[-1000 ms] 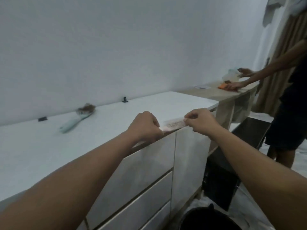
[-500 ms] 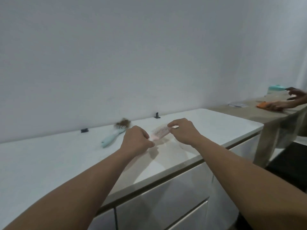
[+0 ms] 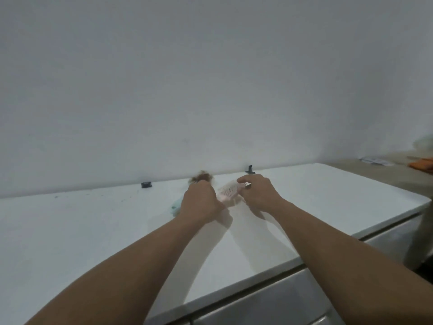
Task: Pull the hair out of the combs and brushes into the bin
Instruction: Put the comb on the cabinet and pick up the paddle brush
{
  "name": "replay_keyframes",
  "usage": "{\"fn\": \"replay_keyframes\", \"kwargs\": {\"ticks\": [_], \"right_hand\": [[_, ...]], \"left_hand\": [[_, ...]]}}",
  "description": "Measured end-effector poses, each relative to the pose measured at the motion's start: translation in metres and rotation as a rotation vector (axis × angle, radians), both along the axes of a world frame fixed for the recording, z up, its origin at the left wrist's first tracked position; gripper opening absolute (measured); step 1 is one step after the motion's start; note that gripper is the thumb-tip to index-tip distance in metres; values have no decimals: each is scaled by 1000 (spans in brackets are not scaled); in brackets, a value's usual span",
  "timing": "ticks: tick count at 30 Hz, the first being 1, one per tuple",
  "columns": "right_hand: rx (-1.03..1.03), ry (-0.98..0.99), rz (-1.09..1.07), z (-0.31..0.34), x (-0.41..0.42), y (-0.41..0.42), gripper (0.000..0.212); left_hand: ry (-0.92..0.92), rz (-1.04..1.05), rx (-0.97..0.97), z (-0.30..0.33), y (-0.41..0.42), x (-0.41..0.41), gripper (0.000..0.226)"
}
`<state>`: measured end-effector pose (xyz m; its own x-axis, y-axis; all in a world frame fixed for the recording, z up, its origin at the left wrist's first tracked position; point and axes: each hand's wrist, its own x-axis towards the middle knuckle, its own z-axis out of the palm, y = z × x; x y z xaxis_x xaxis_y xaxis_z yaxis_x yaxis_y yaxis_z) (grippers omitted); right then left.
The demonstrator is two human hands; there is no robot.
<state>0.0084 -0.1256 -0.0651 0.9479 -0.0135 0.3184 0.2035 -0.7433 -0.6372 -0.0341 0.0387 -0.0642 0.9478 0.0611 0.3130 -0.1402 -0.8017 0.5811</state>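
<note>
White counter (image 3: 93, 231) runs along a bare wall. Both hands meet at its far middle: the left hand (image 3: 201, 202) is curled round the handle end of a pink brush (image 3: 228, 191), whose long axis runs from that hand up and right to the right hand (image 3: 257, 193), which seems to pinch its bristled tip. A teal brush (image 3: 176, 206), matted with hair (image 3: 202, 177), lies just behind the left hand. No bin shows.
</note>
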Motion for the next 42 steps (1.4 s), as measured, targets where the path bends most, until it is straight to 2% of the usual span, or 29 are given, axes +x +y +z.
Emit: {"fn": "replay_keyframes", "kwargs": {"ticks": [4, 11, 14, 16, 18, 19, 23, 26, 31, 35, 41, 42], "right_hand": [[-19, 23, 20, -6, 7, 5, 34], [-71, 28, 27, -11, 16, 12, 35], [-67, 18, 12, -8, 18, 18, 32], [-78, 6, -10, -3, 19, 25, 32], [-95, -9, -40, 5, 21, 32, 32], [-109, -14, -39, 7, 23, 35, 32], [-186, -40, 43, 13, 38, 51, 26], [-232, -54, 114, 15, 51, 62, 21], [-309, -5, 222, 17, 62, 82, 29], [-346, 21, 235, 11, 65, 88, 33], [-329, -43, 260, 22, 52, 84, 31], [-332, -64, 262, 26, 48, 83, 31]], "left_hand": [[-6, 0, 38, -6, 3, -1, 27], [57, -52, 130, -3, 5, 0, 33], [64, -66, 79, 3, 12, -1, 40], [1, -24, 2, 5, 19, 1, 46], [-61, 24, -35, 6, 30, 7, 23], [-72, 60, -49, 6, 36, 10, 18], [-39, 121, -47, 1, 56, 22, 24], [30, 110, -91, -3, 61, 30, 37], [76, 102, -136, -6, 60, 40, 52], [112, 98, -151, -8, 60, 46, 38], [138, 85, -307, 0, 64, 42, 6], [133, 72, -356, 3, 64, 40, 6]]}}
